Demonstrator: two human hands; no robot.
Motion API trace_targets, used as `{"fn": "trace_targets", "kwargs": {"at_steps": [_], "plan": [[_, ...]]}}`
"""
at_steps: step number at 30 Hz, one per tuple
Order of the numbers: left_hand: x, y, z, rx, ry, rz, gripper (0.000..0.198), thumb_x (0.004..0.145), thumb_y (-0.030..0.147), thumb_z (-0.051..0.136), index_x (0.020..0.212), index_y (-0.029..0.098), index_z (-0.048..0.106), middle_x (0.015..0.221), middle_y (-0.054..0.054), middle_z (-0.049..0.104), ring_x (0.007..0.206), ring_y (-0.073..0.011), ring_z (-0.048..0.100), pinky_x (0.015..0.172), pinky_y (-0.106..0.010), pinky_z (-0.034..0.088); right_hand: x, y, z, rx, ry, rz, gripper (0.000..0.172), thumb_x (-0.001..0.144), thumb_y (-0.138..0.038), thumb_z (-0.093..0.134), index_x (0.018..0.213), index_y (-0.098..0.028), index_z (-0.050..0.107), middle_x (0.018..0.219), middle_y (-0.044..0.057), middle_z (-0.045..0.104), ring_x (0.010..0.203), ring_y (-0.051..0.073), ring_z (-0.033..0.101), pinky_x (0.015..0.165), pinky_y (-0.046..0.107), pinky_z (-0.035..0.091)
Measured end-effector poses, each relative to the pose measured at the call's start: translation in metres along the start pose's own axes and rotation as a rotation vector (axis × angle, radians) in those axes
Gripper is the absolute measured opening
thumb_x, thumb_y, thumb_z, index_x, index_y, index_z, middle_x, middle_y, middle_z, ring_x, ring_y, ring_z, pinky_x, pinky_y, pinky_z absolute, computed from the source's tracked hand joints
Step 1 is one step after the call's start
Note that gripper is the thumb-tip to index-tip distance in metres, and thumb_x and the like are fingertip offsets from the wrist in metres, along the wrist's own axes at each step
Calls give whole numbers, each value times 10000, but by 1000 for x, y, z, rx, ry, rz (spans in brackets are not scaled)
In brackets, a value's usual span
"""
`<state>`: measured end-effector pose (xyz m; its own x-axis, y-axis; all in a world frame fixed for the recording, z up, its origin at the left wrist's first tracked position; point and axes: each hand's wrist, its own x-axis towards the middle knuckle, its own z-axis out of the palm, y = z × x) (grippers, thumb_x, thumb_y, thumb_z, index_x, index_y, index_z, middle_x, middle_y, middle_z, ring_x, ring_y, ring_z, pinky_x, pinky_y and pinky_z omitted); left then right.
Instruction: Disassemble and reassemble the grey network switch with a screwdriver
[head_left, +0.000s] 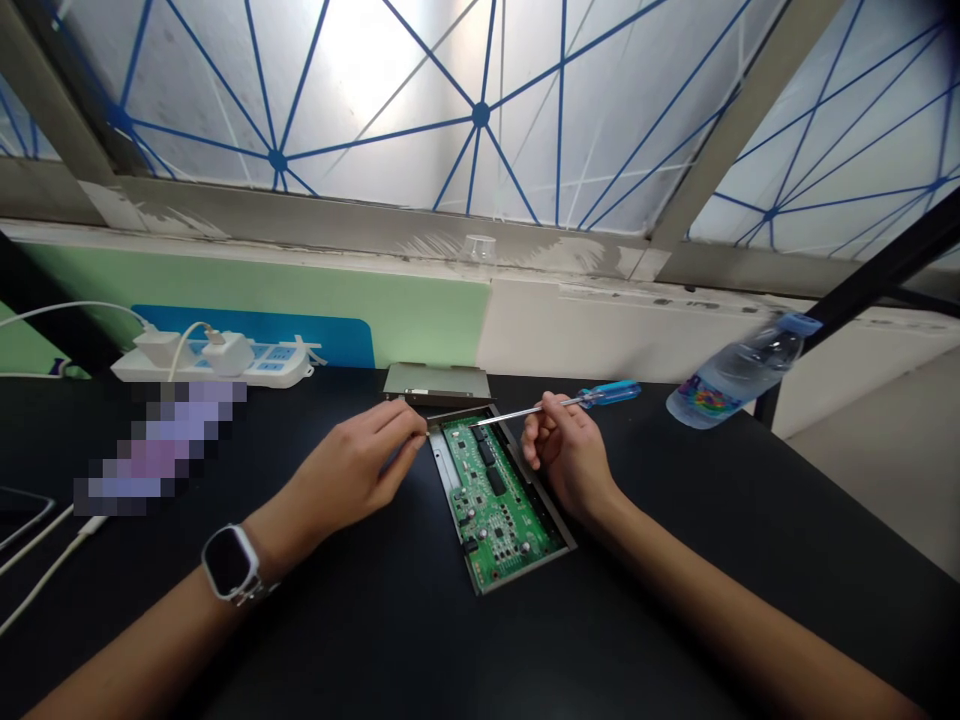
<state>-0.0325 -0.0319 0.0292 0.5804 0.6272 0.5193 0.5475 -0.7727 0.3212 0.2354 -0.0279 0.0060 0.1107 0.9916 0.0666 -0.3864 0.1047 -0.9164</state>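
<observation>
A green circuit board [487, 500] lies in a shallow metal case [448, 466] on the black table. My right hand [574, 450] holds a screwdriver [611, 393] by its metal shaft, between thumb and fingers. Its clear blue handle points right, and its tip is over the far end of the board. At the far left corner of the case, my left hand [375, 455] is closed in a pinch. Whether its fingertips grip the case's edge or some small part cannot be made out. Just behind the case sits a flat metal cover [436, 381].
A white power strip [281, 375] with plugged-in chargers stands at the back left, near a blurred-out object [161, 450] and white cables [45, 580]. To the right is a tilted water bottle [739, 375]. A clear cup [480, 250] rests on the window ledge.
</observation>
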Motion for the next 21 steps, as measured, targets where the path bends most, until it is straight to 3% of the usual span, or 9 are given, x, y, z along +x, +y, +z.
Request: {"fn": "trace_targets", "kwargs": {"at_steps": [3,8,21], "plan": [[-5,-25,-15,35,-140,-124,178,998,244,464,976,207,637,1034,-75,640,823,-191,639,770,-324,511,6,4,-8,-24,53,-7,384,821,-472,777,755,-221,494,561,-42,609,394,101,515,354,185,339],[-18,-62,-27,37,-209,-241,145,901,290,563,855,237,689,1007,-58,657,790,-196,654,788,-327,529,7,11,-12,-96,29,28,404,827,-509,759,743,-218,491,559,-27,622,397,105,515,370,197,334],[-26,-77,-17,100,-289,-261,151,871,275,572,845,245,717,972,-48,652,767,-194,666,763,-324,527,5,14,-12,-123,8,45,408,829,-513,763,737,-211,505,555,-34,614,404,92,503,383,187,340]]}}
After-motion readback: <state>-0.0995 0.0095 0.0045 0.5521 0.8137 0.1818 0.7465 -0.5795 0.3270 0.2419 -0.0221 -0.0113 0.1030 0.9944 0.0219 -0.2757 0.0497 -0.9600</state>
